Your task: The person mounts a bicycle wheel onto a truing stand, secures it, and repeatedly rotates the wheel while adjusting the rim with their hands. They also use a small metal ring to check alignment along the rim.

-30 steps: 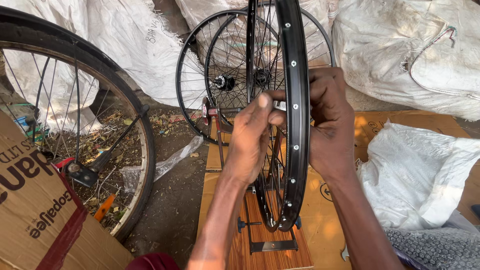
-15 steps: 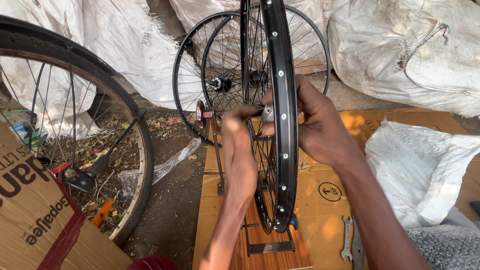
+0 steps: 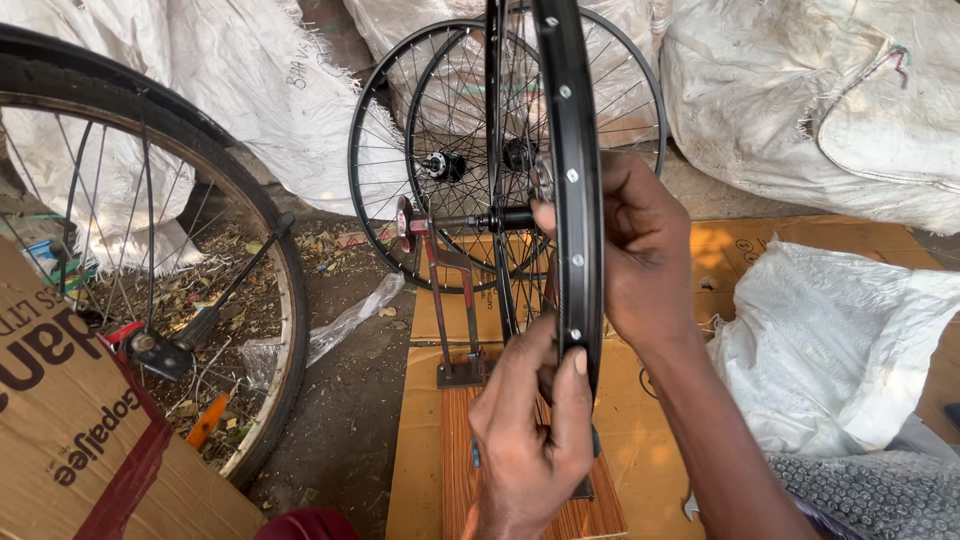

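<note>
A black bicycle rim [image 3: 571, 130] with thin spokes stands upright on a metal truing stand [image 3: 446, 300], seen edge-on in front of me. My left hand [image 3: 530, 440] grips the rim low down, thumb on its outer face. My right hand [image 3: 640, 250] reaches in from the right side at mid height, its fingers pinched at a spoke near the rim. The hub and axle [image 3: 490, 218] sit just left of my right hand.
Two more black spoked wheels [image 3: 420, 170] lean on white sacks [image 3: 830, 110] behind. A tyred bicycle wheel [image 3: 250, 260] stands at left, beside a cardboard box [image 3: 70, 430]. The stand rests on a wooden board [image 3: 465, 480] over flat cardboard. Plastic bags [image 3: 830, 340] lie at right.
My left hand has slid down the rim from beside the right hand to a lower grip. The right hand stays at the spokes. The view has shifted slightly.
</note>
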Available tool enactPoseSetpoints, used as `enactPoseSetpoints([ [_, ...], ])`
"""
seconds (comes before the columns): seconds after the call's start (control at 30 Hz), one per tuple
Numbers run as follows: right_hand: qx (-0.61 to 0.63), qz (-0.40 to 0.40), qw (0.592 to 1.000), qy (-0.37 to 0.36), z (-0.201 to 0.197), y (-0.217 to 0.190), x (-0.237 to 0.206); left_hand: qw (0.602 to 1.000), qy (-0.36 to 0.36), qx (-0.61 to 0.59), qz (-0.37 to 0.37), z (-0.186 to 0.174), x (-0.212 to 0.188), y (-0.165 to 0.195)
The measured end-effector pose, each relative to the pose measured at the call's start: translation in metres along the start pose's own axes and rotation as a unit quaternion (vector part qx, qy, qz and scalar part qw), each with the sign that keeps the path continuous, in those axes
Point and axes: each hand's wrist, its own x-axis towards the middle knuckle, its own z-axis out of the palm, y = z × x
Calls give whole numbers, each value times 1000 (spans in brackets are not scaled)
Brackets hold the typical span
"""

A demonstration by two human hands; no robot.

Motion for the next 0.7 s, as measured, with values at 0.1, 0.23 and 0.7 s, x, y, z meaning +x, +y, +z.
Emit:
enactPoseSetpoints([
  [0.1,19,-127,992,18,7,-6,2,999,-2,9,-47,-1,23,6],
  [0.23,125,-66,988,64,4,-8,-18,999,36,19,4,-6,49,14],
  [0.7,151,39,987,-29,-2,36,-7,997,17,64,45,-5,70,18],
])
